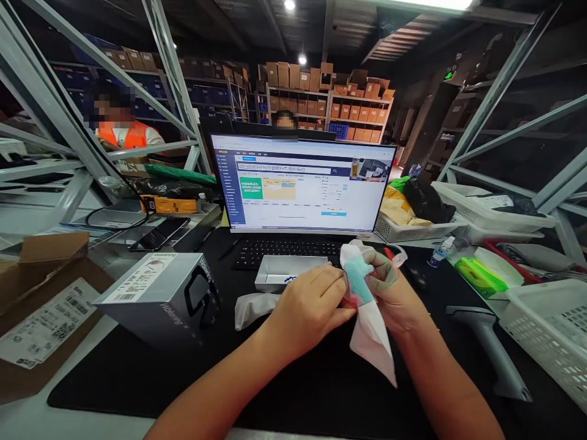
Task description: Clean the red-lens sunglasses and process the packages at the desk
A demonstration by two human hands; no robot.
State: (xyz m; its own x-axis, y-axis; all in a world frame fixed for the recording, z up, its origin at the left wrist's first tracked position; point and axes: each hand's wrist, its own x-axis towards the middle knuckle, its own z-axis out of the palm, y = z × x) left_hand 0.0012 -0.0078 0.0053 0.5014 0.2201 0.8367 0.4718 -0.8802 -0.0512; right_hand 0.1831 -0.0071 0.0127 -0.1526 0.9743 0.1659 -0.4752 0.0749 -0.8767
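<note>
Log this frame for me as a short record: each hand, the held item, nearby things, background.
left hand: fingers pinching the white wrap
right hand: holding the same wrap from the other side
held item: thin, white, with a teal patch and a loose tail hanging down; contents hidden
near left hand: pale pouch, open white box
left on mat: grey printed box
right on mat: handheld scanner, lying down
behind hands: keyboard, lit monitor
background: person in an orange vest; stocked shelves
</note>
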